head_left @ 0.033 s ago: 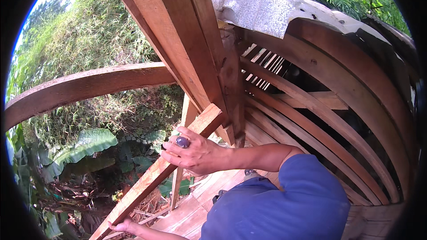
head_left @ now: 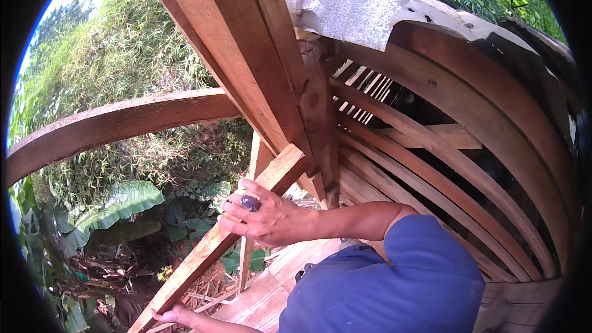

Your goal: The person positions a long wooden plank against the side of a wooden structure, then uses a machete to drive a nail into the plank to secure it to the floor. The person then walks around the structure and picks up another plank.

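Note:
A squared wooden beam (head_left: 203,250) slants from the lower left up to the middle, its sawn upper end close against the underside of thick timbers. My right hand (head_left: 271,216), wearing a ring with a large dark stone (head_left: 250,203), lies over the beam's upper part with the fingers curled across it. Lower down, my left hand (head_left: 176,314) holds the same beam from its right side, near the bottom edge of the view. Part of the left fingers is hidden by the wood. Above the beam, heavy joined timbers (head_left: 237,43) run to a dark upright post (head_left: 320,117).
A horizontal beam (head_left: 123,114) extends left in front of leafy growth. Rafters or slats (head_left: 425,172) fill the right side under a metal roof sheet (head_left: 348,9). A thin upright board (head_left: 253,209) stands behind my right hand. Planks (head_left: 271,296) lie below, beside ground with debris.
The view has shifted slightly, and my right hand sits a touch farther left and lower. Both hands keep their hold on the beam, which stays at nearly the same slant.

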Motion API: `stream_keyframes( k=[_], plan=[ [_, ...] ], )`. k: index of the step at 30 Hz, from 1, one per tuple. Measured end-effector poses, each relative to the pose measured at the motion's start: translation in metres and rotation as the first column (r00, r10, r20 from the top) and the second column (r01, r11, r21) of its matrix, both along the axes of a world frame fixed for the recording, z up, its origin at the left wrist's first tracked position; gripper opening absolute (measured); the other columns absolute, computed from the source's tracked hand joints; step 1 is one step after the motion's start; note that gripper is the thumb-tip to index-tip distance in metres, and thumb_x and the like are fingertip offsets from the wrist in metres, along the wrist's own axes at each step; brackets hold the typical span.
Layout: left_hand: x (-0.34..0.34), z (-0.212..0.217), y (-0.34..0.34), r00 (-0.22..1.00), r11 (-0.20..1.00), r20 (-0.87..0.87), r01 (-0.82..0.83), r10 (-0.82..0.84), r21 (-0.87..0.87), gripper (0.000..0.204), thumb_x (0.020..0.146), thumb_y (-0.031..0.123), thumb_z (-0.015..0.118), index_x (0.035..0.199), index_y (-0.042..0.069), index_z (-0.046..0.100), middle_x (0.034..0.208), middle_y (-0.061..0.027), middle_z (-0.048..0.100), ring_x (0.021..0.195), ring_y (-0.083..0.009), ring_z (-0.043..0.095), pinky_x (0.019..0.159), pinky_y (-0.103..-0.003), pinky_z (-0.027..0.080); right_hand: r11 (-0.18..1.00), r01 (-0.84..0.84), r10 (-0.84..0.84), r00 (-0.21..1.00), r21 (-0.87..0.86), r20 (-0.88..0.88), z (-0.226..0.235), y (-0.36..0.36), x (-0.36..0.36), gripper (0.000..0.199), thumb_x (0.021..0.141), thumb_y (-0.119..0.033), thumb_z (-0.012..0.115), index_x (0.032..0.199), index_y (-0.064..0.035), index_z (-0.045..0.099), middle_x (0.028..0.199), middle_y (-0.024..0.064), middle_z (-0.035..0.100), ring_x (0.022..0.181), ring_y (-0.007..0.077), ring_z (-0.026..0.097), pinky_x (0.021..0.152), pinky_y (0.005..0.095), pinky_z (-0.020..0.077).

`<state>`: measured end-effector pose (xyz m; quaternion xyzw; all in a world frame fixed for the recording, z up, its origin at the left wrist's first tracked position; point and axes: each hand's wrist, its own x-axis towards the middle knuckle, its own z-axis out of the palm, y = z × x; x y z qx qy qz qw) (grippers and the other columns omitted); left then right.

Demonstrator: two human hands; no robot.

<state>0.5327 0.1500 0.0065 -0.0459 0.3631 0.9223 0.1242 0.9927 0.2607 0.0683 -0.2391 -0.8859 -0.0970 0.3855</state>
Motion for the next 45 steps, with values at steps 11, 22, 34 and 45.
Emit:
stream_keyframes(
  k=[11, 22, 34, 45],
  plan=[
    [0.052, 0.014, 0.013, 0.999, 1.0, 0.044, -0.01, 0.012, -0.028, 0.058, 0.063, 0.041, 0.065, 0.109, 0.007, 0.057, 0.109, -0.017, 0.058, 0.102, -0.0371, 0.054, 0.087, -0.054, 0.042, 0.999, 0.008, -0.006, 0.999, 0.052, -0.032, -0.016, -0.02, -0.05, 0.039, 0.085, -0.02, 0.048, 0.12, -0.0041, 0.051, 0.119, 0.0197, 0.052, 0.117, 0.0311, 0.05, 0.108, 0.0628, 0.0211],
    [0.034, -0.004, 0.013, 0.995, 0.951, 0.018, 0.092, -0.101, 0.296, 0.047, 0.075, 0.042, 0.06, 0.109, 0.011, 0.049, 0.098, -0.0058, 0.053, 0.093, -0.0235, 0.054, 0.082, -0.042, 0.047, 0.991, -0.083, 0.04, 0.934, 0.107, 0.354, 0.027, -0.004, -0.112, 0.042, 0.08, -0.01, 0.057, 0.121, -0.0077, 0.054, 0.076, 0.0044, 0.054, 0.06, 0.0175, 0.056, 0.055, 0.0314, 0.0443],
    [0.058, 0.001, -0.021, 0.975, 0.859, -0.057, 0.216, -0.215, 0.465, 0.056, 0.088, 0.04, 0.063, 0.13, 0.011, 0.041, 0.118, -0.0015, 0.051, 0.109, -0.0161, 0.049, 0.096, -0.036, 0.039, 0.975, 0.209, -0.129, 0.819, -0.081, 0.558, 0.068, -0.053, -0.126, 0.059, 0.067, -0.026, 0.076, 0.12, -0.0129, 0.056, 0.092, 0.0088, 0.061, 0.081, 0.0307, 0.061, 0.067, 0.043, 0.051],
    [0.079, -0.055, -0.09, 0.992, 0.98, 0.049, 0.104, -0.114, 0.169, 0.041, 0.09, 0.021, 0.064, 0.119, 0.001, 0.043, 0.119, -0.0072, 0.053, 0.109, -0.0147, 0.049, 0.098, -0.032, 0.037, 0.77, 0.298, 0.193, 0.735, -0.564, 0.65, -0.017, -0.088, -0.108, 0.071, 0.061, -0.037, 0.076, 0.123, -0.0099, 0.055, 0.094, 0.0201, 0.065, 0.088, 0.0373, 0.063, 0.077, 0.045, 0.0502]
  ],
)
